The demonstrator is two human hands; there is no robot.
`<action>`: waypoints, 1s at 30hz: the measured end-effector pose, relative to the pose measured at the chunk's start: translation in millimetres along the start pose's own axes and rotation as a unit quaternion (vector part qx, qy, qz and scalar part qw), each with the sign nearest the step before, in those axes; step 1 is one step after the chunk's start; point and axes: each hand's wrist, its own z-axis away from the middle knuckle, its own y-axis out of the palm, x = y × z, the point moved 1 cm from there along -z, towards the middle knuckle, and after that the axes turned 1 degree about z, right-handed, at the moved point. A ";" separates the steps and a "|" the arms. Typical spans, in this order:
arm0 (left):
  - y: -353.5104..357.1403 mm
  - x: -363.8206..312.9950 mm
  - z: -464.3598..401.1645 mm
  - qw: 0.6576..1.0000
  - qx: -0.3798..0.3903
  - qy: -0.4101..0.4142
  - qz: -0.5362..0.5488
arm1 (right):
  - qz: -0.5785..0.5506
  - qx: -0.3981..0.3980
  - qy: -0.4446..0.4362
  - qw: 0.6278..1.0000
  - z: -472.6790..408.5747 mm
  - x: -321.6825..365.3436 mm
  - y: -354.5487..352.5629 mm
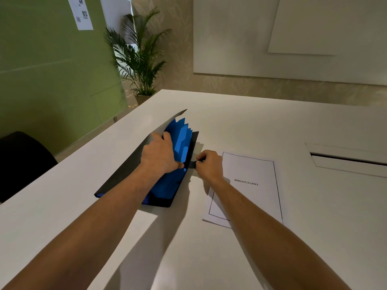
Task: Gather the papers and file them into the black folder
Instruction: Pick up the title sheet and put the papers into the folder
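The black folder (125, 168) lies on the white table (272, 126), spread apart so its blue accordion dividers (181, 141) show. My left hand (160, 154) grips the raised black cover, fingers curled over its edge and thumb against the blue pockets. My right hand (208, 163) pinches the small black strap tab at the folder's right edge. A stack of white papers (249, 191), headed BIBLIOGRAPHY inside a thin black border, lies flat just right of the folder, partly under my right forearm.
A cable slot with a lifted flap (347, 160) is set into the table at the right. A black chair (23, 160) stands at the left edge. A potted palm (140, 59) and a green partition (52, 70) stand beyond the table.
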 end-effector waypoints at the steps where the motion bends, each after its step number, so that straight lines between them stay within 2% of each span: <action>1: 0.7 0.4 -0.6 1.000 0.001 0.003 -0.004 | 0.000 0.000 -0.001 1.000 -0.5 -0.3 -0.2; 5: 0.5 -1.1 -1.2 1.000 0.009 0.001 -0.006 | -0.008 -0.004 0.004 1.000 -3.0 -2.9 -1.7; 9: 0.4 -2.6 -1.4 0.999 -0.010 0.003 0.042 | -0.014 -0.006 0.000 1.000 -4.4 -0.5 -7.5; 13: 3.4 -2.5 -1.6 0.997 0.015 0.078 -0.005 | -0.026 0.002 -0.011 1.000 -6.8 0.6 -14.3; 16: -1.9 -5.8 3.2 0.995 0.037 0.087 -0.043 | -0.023 -0.006 -0.023 0.999 -7.0 2.2 -15.1; 22: -4.4 -15.5 8.0 0.999 0.014 0.006 0.036 | -0.025 -0.022 -0.036 0.999 -8.0 6.9 -20.0; 30: -3.7 -20.5 10.3 0.999 0.028 0.012 0.032 | -0.032 -0.016 -0.039 0.999 -4.4 9.3 -27.7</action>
